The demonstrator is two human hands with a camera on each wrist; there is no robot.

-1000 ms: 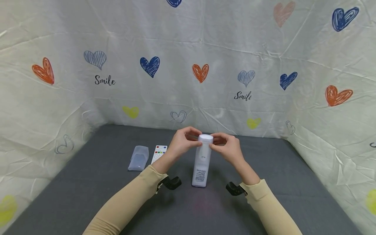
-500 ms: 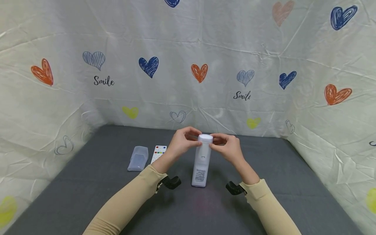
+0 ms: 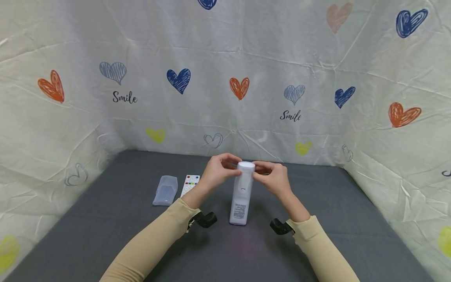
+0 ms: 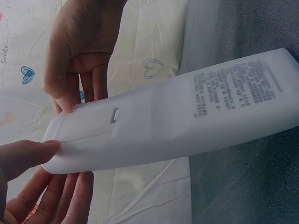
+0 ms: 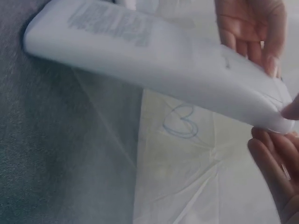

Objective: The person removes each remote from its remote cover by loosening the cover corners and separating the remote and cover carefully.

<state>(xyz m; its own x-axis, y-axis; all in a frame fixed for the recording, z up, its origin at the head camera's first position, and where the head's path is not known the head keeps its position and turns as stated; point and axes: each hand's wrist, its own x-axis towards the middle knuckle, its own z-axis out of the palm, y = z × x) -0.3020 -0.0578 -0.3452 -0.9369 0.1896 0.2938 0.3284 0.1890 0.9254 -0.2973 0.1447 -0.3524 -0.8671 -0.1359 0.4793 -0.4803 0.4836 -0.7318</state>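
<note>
A white remote control point(image 3: 243, 192) stands nearly upright on the table, its back with a printed label and a small latch slot turned toward me. It has a milky, translucent-looking surface. My left hand point(image 3: 220, 172) pinches its upper end from the left, thumb on the back and fingers behind. From the other side my right hand point(image 3: 275, 176) holds the same end, thumb at the edge. In the left wrist view the left thumb point(image 4: 32, 154) lies beside the seam of the battery cover point(image 4: 88, 122). The right wrist view shows the right thumb point(image 5: 290, 111) at the end.
To the left lie a translucent sleeve point(image 3: 166, 190) and a second white remote point(image 3: 190, 184) with coloured buttons, partly hidden by my left forearm. Dark grey cloth point(image 3: 310, 188) covers the table. A pale curtain point(image 3: 260, 102) printed with hearts encloses the back and sides.
Almost nothing differs. Both hands keep their hold at the top of the remote; the right thumb has shifted very slightly.
</note>
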